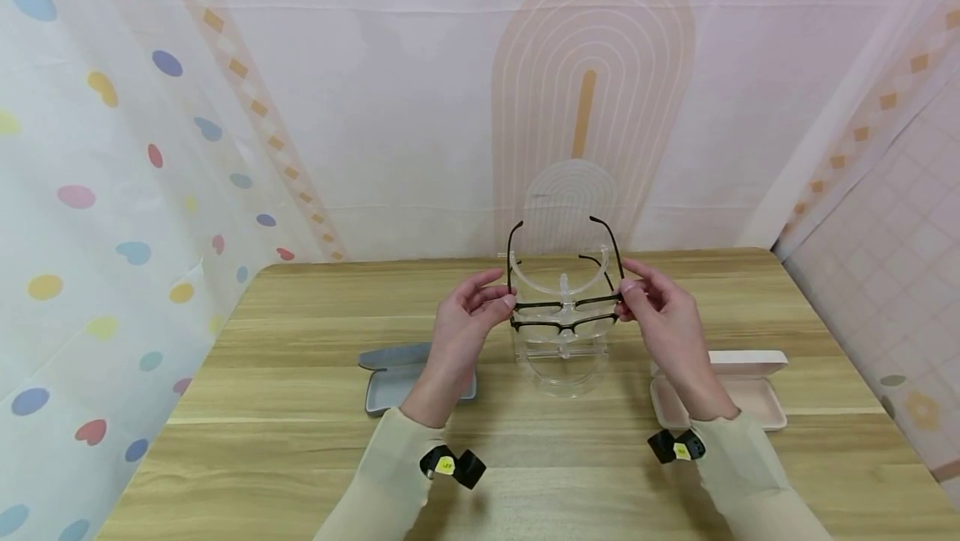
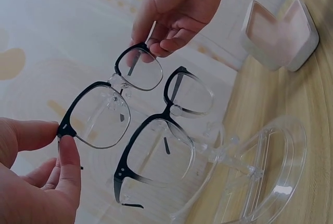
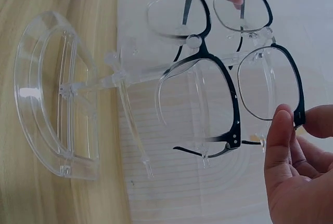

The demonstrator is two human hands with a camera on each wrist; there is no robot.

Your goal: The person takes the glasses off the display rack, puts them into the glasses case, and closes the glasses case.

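Observation:
Both hands hold a pair of dark-topped eyeglasses at the upper level of a clear eyeglass display stand. My left hand pinches the left outer corner of the frame between thumb and fingers. At the opposite corner, my right hand pinches the frame by the hinge. The temples are unfolded and reach back toward the wall. Below hangs a second pair of black half-rim glasses, resting on the stand with its temples open. In the right wrist view, the held glasses overlap the stand's upper nose piece.
On the left of the wooden table lies an open grey glasses case, partly behind the left forearm. An open pale pink glasses case sits to the right, partly covered by the right wrist. A patterned curtain hangs behind the table.

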